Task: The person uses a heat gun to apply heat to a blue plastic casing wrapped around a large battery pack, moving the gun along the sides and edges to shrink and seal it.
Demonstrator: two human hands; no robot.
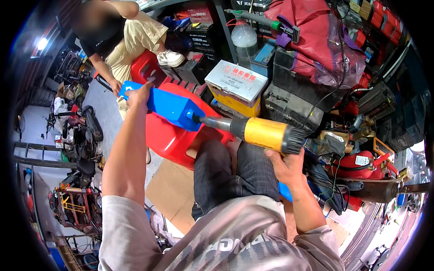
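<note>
One blue box point(169, 105) is sighted near ten o'clock (twelve taken as the top of the view), slanted above a red stool point(162, 137); whether any weight is rested on the stool cannot be told. The box is gripped near its left end by the left hand point(139, 95). A yellow-and-black heat gun point(266, 133) is held at three o'clock by the right hand point(287, 167), part of the grip being hidden beneath the gun. The nozzle point(218, 122) is aimed toward nine, at the box's right end; contact cannot be confirmed. Close to the left end, a co-worker's hand point(116, 87) is placed, open or closed not made out. A white-topped yellow battery point(235, 83) is set between twelve and one; a red bag point(303, 40) is piled on black cases point(289, 106) toward half past one.
</note>
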